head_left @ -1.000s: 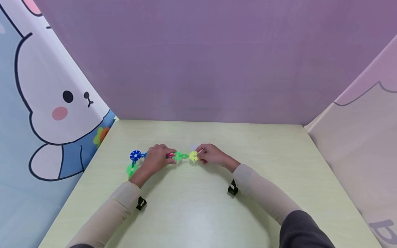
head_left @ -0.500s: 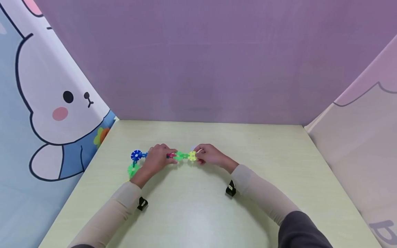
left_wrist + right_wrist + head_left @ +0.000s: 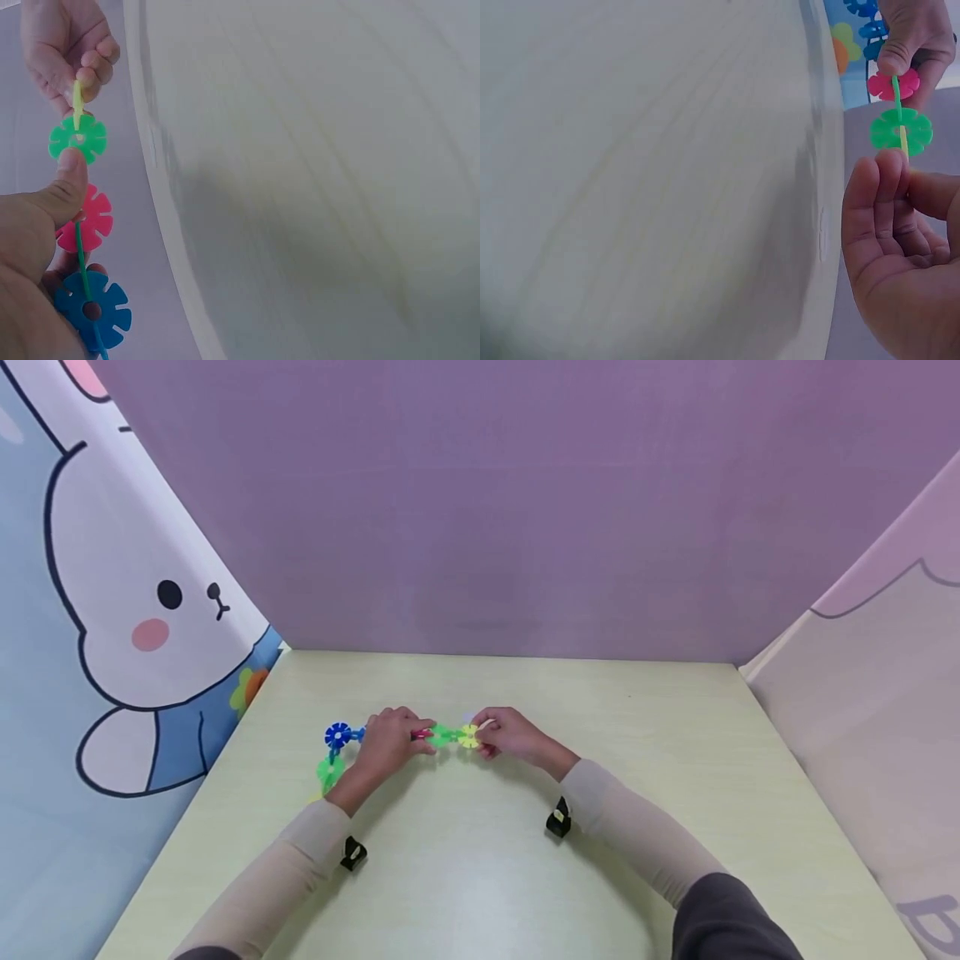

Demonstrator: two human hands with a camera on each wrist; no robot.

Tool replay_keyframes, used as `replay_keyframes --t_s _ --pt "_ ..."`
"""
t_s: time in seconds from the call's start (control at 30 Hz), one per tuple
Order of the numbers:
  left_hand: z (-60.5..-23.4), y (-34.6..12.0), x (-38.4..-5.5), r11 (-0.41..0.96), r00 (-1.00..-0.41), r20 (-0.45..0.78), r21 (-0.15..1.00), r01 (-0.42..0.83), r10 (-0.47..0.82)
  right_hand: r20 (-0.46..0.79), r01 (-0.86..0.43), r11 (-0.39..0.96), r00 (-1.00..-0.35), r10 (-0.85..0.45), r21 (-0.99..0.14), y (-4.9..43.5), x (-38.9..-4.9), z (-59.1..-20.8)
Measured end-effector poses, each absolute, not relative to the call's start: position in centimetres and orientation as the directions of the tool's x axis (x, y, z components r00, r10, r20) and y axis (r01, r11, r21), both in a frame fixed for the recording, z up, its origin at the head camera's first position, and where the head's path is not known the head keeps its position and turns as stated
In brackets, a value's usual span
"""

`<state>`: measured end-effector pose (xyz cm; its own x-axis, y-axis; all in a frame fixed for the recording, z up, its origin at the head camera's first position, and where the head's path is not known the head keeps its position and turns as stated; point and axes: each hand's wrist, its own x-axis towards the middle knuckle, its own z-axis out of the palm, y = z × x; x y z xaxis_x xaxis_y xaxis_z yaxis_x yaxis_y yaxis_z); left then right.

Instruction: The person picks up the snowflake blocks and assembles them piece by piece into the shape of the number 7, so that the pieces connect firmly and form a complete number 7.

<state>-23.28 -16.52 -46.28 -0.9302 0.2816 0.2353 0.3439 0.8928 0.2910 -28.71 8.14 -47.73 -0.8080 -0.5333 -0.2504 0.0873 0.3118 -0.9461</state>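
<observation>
A chain of slotted plastic snowflake discs runs across the table's far half. My left hand [image 3: 386, 743] grips it around the pink disc [image 3: 96, 217], with the thumb against the green disc [image 3: 94, 133] in the left wrist view. Between thumb and fingers, my right hand [image 3: 516, 735] pinches a yellow disc [image 3: 470, 739]. That yellow disc stands edge-on in the right wrist view, its edge at the slots of the green disc [image 3: 885, 135]. Behind my left hand the chain continues to a dark blue disc [image 3: 337, 735] and a light green disc [image 3: 330, 772]. My left hand and forearm hide part of it.
The pale wooden table [image 3: 480, 860] ends at a purple backdrop [image 3: 480, 527]. A rabbit-print cloth [image 3: 112, 610] hangs at the left, a pale pink one [image 3: 885, 693] at the right. A black wrist mount [image 3: 558, 818] hangs under each forearm.
The yellow disc and the green end of the chain have come closer together. My left hand and the chain have shifted slightly right; both hands keep their hold.
</observation>
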Motion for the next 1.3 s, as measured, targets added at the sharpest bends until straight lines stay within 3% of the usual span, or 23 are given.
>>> replay_keyframes --t_s 0.33,0.67,1.07,1.3 --pt "-46.6 -15.9 -23.9 0.898 -0.935 0.236 0.293 0.329 0.265 -0.244 0.081 0.319 -0.823 -0.513 -0.944 8.2 -29.1 -47.0" --pt "-46.0 -16.3 -24.4 0.894 -0.93 0.248 0.291 0.34 0.273 -0.257 0.044 0.37 -0.795 -0.55 -0.928 8.9 -30.3 -46.8" --pt "-46.1 -16.3 -24.4 0.897 -0.939 0.214 0.301 0.324 0.268 -0.214 -0.022 0.48 -0.876 -0.432 -0.877 9.4 -31.5 -47.5" --pt "-46.3 -16.5 -24.2 0.897 -0.938 0.193 0.288 0.336 0.289 -0.149 -0.141 0.593 -0.899 -0.412 -0.792 9.3 -32.2 -48.5"
